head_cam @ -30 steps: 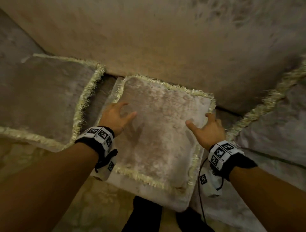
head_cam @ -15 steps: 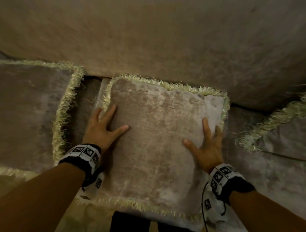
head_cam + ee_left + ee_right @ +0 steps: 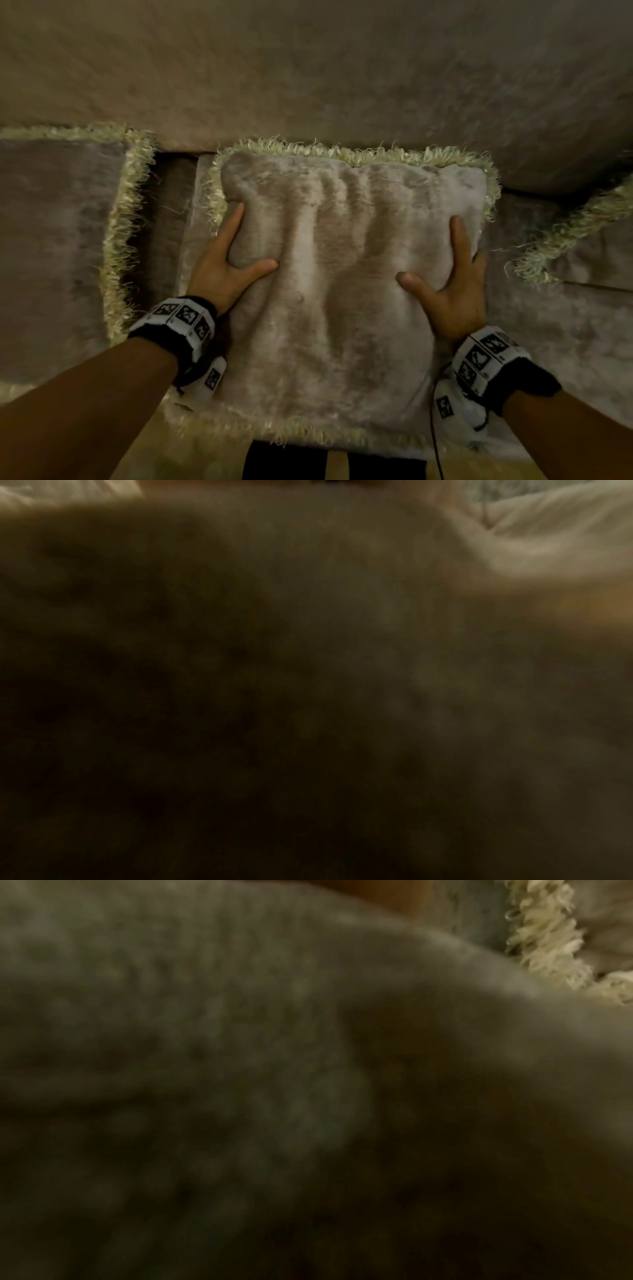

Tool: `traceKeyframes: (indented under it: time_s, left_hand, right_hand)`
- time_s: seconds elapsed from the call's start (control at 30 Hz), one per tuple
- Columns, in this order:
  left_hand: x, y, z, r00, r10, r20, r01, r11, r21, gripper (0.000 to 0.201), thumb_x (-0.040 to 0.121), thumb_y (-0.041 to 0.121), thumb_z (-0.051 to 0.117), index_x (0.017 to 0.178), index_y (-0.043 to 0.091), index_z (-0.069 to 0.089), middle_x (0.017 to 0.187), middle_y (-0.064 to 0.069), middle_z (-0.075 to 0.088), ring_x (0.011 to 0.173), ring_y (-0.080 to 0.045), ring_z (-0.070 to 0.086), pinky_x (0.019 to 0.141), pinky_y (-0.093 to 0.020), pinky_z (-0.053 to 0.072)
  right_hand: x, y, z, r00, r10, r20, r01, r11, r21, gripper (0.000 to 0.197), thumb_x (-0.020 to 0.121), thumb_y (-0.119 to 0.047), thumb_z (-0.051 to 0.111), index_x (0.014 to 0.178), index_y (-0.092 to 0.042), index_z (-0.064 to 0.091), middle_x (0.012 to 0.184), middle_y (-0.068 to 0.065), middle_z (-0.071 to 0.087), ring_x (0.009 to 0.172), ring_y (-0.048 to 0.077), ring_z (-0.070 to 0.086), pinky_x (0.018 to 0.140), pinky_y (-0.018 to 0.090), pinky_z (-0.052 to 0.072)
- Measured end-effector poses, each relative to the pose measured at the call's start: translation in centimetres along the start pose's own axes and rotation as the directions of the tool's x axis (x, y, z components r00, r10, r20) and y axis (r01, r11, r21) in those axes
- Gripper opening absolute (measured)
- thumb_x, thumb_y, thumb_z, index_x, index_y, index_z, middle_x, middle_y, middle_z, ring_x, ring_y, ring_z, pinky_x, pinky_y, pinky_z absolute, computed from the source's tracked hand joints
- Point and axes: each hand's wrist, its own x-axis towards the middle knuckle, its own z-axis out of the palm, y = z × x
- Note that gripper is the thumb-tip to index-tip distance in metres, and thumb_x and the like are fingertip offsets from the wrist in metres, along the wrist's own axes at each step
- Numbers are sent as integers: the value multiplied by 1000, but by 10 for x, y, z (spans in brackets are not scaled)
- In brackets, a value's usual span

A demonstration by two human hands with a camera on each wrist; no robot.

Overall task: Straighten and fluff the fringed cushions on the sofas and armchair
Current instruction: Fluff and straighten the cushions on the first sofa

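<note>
A beige plush cushion (image 3: 342, 274) with a pale fringe lies against the sofa backrest (image 3: 308, 85) in the head view. My left hand (image 3: 226, 270) presses its left side, forefinger straight along the edge and thumb on the top face. At the cushion's right side my right hand (image 3: 448, 284) presses in the same way, fingers straight and thumb spread. The fabric between the hands is bunched into long folds. Both wrist views are dark and blurred, filled with plush fabric; a strip of fringe (image 3: 548, 934) shows at the top right of the right wrist view.
A second fringed cushion (image 3: 58, 240) lies flat on the left, a third (image 3: 599, 257) at the right edge. The grey sofa seat (image 3: 548, 325) runs under them. My dark trouser legs (image 3: 284, 462) stand at the sofa's front edge.
Both hands slid from the cushion's face outward to its sides and now push inward, so the smooth fabric has wrinkled into folds. The view has come closer to the cushion.
</note>
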Motion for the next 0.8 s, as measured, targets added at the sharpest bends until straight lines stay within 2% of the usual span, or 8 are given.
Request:
traceKeyframes:
  time_s: [0.1, 0.2, 0.27, 0.33, 0.4, 0.47, 0.6, 0.8]
  left_hand:
    - [-11, 20, -15, 995, 77, -65, -78, 997, -13, 102, 68, 49, 80, 150, 52, 19, 148, 26, 24, 126, 15, 27, 91, 6, 26]
    - [-13, 42, -36, 972, 184, -143, -186, 983, 1, 107, 62, 66, 80, 144, 66, 13, 152, 22, 24, 140, 0, 28, 112, -27, 32]
    - [-10, 57, -49, 951, 245, -187, -248, 969, 7, 110, 58, 66, 78, 143, 68, 9, 154, 19, 23, 142, -1, 26, 115, -38, 31]
    - [-3, 74, -57, 927, 289, -237, -300, 954, -10, 114, 58, 63, 81, 146, 64, 8, 153, 19, 24, 138, 9, 25, 114, -31, 30]
    - [7, 88, -59, 894, 342, -289, -357, 934, 1, 116, 60, 60, 84, 148, 58, 8, 148, 24, 23, 132, 22, 21, 109, -11, 25]
    - [20, 95, -57, 870, 372, -324, -381, 924, 38, 118, 61, 59, 83, 151, 51, 7, 150, 21, 22, 134, 19, 21, 104, 0, 19]
    - [48, 92, -40, 911, 265, -316, -265, 963, 45, 123, 60, 56, 83, 152, 52, 2, 162, -9, 17, 148, -20, 23, 113, -26, 23]
    - [62, 85, -27, 927, 211, -309, -209, 977, 41, 122, 71, 36, 86, 155, 43, -1, 164, -13, 4, 151, -23, 14, 111, -28, 17]
  right_hand:
    - [-10, -25, -15, 989, -130, -75, 132, 991, 24, 115, 53, -80, 69, 150, -56, 12, 156, 4, 16, 145, 22, 24, 114, 46, 31]
    - [-8, -51, -35, 931, -322, -170, 330, 944, 20, 117, 58, -83, 66, 154, -38, 15, 145, 5, 19, 131, 1, 26, 110, 20, 29]
    - [0, -70, -47, 870, -436, -230, 447, 894, -1, 116, 63, -77, 69, 154, -26, 18, 141, 8, 19, 130, 0, 25, 108, 4, 23]
    - [10, -89, -57, 824, -491, -284, 510, 860, -8, 116, 66, -72, 72, 154, -21, 17, 142, 13, 20, 136, 9, 26, 111, 7, 23]
    - [21, -105, -66, 795, -513, -325, 540, 842, -8, 118, 67, -67, 76, 154, -16, 15, 146, 22, 21, 141, 21, 26, 113, 10, 23]
    - [33, -112, -67, 786, -515, -342, 540, 841, -24, 120, 68, -61, 79, 156, -13, 13, 148, 27, 20, 143, 27, 25, 115, 13, 22]
    - [59, -98, -48, 857, -424, -294, 420, 904, -79, 126, 62, -60, 81, 156, -30, 4, 155, 27, 9, 147, 37, 18, 115, 36, 23]
    - [73, -86, -36, 848, -437, -301, 420, 899, -123, 125, 67, -52, 85, 156, -27, 0, 156, 28, 5, 148, 39, 17, 115, 38, 23]
